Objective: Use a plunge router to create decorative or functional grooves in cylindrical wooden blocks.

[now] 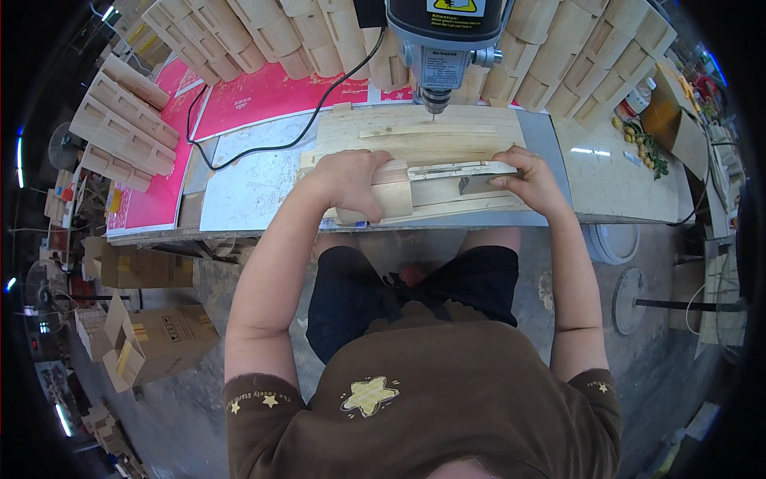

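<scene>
Head view, looking down at a workbench point(255, 188) under a drill press point(444, 40). Left to right: stacks of notched wooden blocks point(120, 120) at about 10 o'clock from the hands, a black power cord point(263, 148) trailing across the bench, then the left hand point(351, 182). Its fingers are curled shut over a pale wooden block point(392, 191), pinning it to the wooden jig board point(415, 140). The block sits just beside a thin wooden strip point(459, 169), whose long axis runs 9 to 3 o'clock between the two hands. The right hand point(528, 180) has its fingers closed on the strip's right end; thumb side partly hidden. The drill bit point(435, 114) hangs at 12 o'clock from the strip, apart from it; both hands are about equally near. More stacked blocks point(606, 56) at 2 o'clock.
</scene>
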`<state>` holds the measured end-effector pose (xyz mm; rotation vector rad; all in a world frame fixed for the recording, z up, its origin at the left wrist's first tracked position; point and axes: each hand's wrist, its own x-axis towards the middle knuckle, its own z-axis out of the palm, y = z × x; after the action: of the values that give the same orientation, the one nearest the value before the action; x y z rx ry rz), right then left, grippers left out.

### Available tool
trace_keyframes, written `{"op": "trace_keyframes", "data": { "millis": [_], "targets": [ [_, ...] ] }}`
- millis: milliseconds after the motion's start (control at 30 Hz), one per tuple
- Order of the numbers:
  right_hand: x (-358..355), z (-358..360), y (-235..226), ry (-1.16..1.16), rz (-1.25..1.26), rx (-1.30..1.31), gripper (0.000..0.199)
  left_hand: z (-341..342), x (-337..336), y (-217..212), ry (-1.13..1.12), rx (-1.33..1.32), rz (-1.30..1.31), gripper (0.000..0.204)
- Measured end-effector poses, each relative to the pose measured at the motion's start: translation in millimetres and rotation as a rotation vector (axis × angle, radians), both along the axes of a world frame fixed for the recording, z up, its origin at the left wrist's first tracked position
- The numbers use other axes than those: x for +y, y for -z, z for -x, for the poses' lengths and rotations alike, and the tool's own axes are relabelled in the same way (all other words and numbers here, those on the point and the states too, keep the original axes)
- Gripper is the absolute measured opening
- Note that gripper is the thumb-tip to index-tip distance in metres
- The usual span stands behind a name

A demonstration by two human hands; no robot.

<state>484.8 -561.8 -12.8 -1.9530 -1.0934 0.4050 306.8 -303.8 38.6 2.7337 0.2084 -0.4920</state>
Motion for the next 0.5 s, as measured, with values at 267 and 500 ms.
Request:
{"op": "trace_keyframes", "data": {
  "millis": [267,500],
  "targets": [
    [6.8,1.3,-1.5,-0.077,0.0,-0.076,0.033,-14.7,-13.0,27.0,0.035,-0.289,0.206,0.094],
    [-2.0,10.4,18.8,0.055,-0.181,-0.329,0.038,19.3,-50.0,100.5,-0.429,-0.987,0.806,0.086]
  ]
}}
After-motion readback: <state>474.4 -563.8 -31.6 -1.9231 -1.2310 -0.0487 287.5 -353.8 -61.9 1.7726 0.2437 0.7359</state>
